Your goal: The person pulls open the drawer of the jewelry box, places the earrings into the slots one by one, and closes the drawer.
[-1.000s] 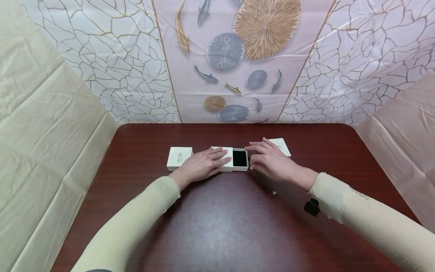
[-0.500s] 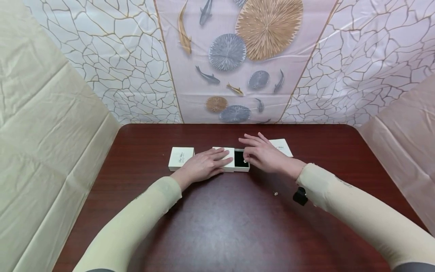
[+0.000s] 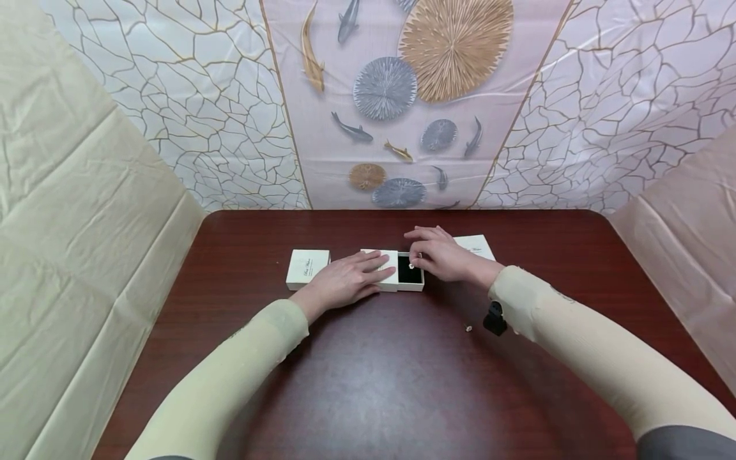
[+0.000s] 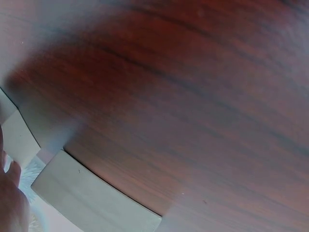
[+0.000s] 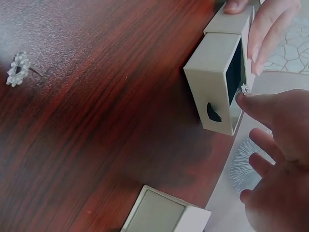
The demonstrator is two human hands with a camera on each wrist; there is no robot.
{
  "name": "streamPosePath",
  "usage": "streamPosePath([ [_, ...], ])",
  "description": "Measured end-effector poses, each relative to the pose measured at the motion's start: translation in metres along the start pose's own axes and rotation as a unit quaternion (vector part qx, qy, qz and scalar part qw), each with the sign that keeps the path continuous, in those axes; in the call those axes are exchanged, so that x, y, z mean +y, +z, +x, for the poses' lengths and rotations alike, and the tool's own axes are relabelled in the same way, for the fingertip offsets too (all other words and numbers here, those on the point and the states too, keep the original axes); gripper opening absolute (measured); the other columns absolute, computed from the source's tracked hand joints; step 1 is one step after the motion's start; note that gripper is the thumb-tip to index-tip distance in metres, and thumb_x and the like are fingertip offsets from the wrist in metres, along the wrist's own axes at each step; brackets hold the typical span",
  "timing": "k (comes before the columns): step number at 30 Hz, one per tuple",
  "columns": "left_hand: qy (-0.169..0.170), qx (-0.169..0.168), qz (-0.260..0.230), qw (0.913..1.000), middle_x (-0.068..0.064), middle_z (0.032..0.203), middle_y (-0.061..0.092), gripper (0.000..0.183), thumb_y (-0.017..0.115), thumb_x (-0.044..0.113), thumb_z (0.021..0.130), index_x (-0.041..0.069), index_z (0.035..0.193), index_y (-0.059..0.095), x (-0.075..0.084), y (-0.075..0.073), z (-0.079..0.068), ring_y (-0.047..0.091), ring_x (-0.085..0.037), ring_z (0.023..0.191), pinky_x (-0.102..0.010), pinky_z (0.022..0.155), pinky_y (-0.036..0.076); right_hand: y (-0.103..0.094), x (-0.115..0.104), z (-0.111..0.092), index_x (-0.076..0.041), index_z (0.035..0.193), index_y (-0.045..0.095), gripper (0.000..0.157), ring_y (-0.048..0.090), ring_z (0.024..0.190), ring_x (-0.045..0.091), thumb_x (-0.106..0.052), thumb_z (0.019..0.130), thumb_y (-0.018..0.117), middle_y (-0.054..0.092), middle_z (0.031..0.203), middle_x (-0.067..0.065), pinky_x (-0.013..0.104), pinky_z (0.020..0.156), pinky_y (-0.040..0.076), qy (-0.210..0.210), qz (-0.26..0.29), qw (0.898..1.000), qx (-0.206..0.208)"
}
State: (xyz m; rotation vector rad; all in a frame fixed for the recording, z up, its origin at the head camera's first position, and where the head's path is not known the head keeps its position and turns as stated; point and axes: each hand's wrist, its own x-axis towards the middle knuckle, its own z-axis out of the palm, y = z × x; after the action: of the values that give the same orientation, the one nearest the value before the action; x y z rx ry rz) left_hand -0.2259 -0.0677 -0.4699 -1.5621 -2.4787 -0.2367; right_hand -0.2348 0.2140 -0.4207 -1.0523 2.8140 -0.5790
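Observation:
My left hand (image 3: 347,281) lies over the outer sleeve of a white drawer box (image 3: 386,284), its thumb at the front side and its fingers across the top. The drawer (image 5: 212,92) is slid out to the right and shows a black lining (image 3: 405,271). Above that lining my right hand (image 3: 439,254) pinches a small sparkling stud earring (image 5: 245,89) between thumb and forefinger; the other fingers are loosely bent. A second earring (image 5: 18,70), flower-shaped with a thin post, lies on the table in front of the right hand.
To the left stands a closed white box (image 3: 307,267) with dark script. Another white box (image 3: 476,246) lies behind the right hand, partly hidden by it. A small black device (image 3: 496,319) is strapped under the right wrist. A patterned cloth (image 3: 379,147) hangs beyond the brown table (image 3: 368,370).
My right hand has moved left, from beside the drawer's right end to over its black lining, carrying the earring. The left hand keeps its place on the sleeve.

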Motion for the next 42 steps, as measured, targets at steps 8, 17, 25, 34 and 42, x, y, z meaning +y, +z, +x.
streamPosePath([
  [8, -0.003, 0.000, -0.002, 1.0000, -0.014, 0.156, 0.057, 0.050, 0.069, 0.029, 0.106, 0.016, 0.154, 0.060, 0.000, 0.000, 0.000, 0.050, -0.030, 0.150, -0.045, 0.125, 0.038, 0.003, 0.001, 0.004, -0.013, 0.085, 0.067, 0.017, 0.036, 0.151, 0.054, -0.007, 0.100, 0.072, 0.053, 0.154, 0.028, 0.081, 0.120, 0.021, -0.001, -0.016, 1.000, -0.012],
  [17, -0.003, -0.002, -0.001, 1.0000, -0.014, 0.157, 0.057, 0.050, 0.069, 0.030, 0.107, 0.017, 0.154, 0.061, 0.000, 0.001, 0.000, 0.050, -0.030, 0.149, -0.044, 0.126, 0.038, 0.004, 0.002, 0.008, -0.014, 0.083, 0.067, 0.019, 0.036, 0.152, 0.052, -0.006, 0.100, 0.071, 0.053, 0.155, 0.025, 0.078, 0.122, 0.020, 0.011, -0.031, 0.999, -0.026],
  [25, -0.004, -0.008, 0.002, 1.0000, -0.013, 0.158, 0.057, 0.050, 0.068, 0.031, 0.107, 0.017, 0.155, 0.060, 0.000, 0.001, 0.000, 0.049, -0.030, 0.150, -0.044, 0.126, 0.037, 0.004, 0.003, 0.012, -0.014, 0.083, 0.070, 0.018, 0.036, 0.152, 0.051, -0.008, 0.100, 0.072, 0.054, 0.154, 0.024, 0.076, 0.124, 0.019, 0.018, -0.042, 0.998, -0.031],
  [34, -0.002, -0.003, 0.005, 1.0000, -0.013, 0.156, 0.058, 0.050, 0.070, 0.030, 0.106, 0.017, 0.154, 0.061, 0.000, 0.001, 0.000, 0.050, -0.029, 0.149, -0.044, 0.125, 0.039, 0.005, 0.002, 0.014, -0.012, 0.081, 0.074, 0.014, 0.040, 0.152, 0.045, -0.008, 0.094, 0.077, 0.061, 0.148, 0.020, 0.072, 0.126, 0.017, 0.001, -0.096, 0.995, -0.009],
  [42, -0.001, -0.001, 0.009, 1.0000, -0.013, 0.156, 0.058, 0.049, 0.069, 0.029, 0.106, 0.017, 0.153, 0.061, -0.001, 0.002, 0.000, 0.051, -0.030, 0.149, -0.044, 0.125, 0.039, 0.007, 0.000, 0.013, -0.013, 0.082, 0.075, 0.012, 0.043, 0.151, 0.039, -0.011, 0.090, 0.084, 0.064, 0.144, 0.015, 0.065, 0.130, 0.017, -0.018, -0.166, 0.986, 0.016],
])
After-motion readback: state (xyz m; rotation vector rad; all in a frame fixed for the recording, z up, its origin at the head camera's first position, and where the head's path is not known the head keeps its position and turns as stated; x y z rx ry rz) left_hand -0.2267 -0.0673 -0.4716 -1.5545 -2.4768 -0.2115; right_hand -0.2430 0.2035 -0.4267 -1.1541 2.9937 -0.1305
